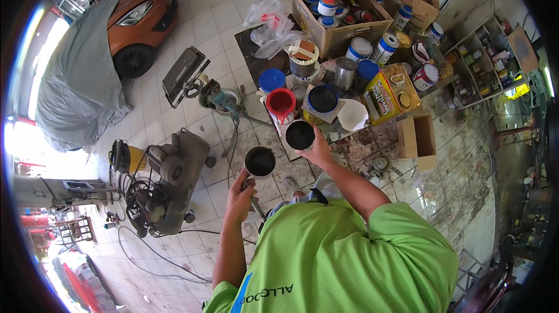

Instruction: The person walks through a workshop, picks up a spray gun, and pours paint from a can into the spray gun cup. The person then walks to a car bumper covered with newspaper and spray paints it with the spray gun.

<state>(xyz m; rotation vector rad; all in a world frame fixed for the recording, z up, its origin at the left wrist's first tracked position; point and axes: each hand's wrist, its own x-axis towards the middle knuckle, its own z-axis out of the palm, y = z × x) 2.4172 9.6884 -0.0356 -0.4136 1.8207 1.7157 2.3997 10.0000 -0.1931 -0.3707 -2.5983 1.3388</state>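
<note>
In front of my body, my left hand [237, 198] is closed around the handle of a spray gun, whose round cup [259, 162] is open at the top and dark inside. To its right and slightly farther off, my right hand [319, 150] grips a mixing cup [300, 136] with dark paint in it. The two cups are close but apart, both seen from above. Just beyond the right hand are a red-rimmed paint can [280, 102], a blue-rimmed can of dark paint [322, 99] and a white paper bowl [353, 115].
A yellow rectangular tin [389, 95] and a cardboard box of cans [326, 41] stand on the work surface. An air compressor [174, 173] with hoses is on the tiled floor at left. Beyond it sits a partly covered orange car [140, 19]. A small carton [417, 138] lies at right.
</note>
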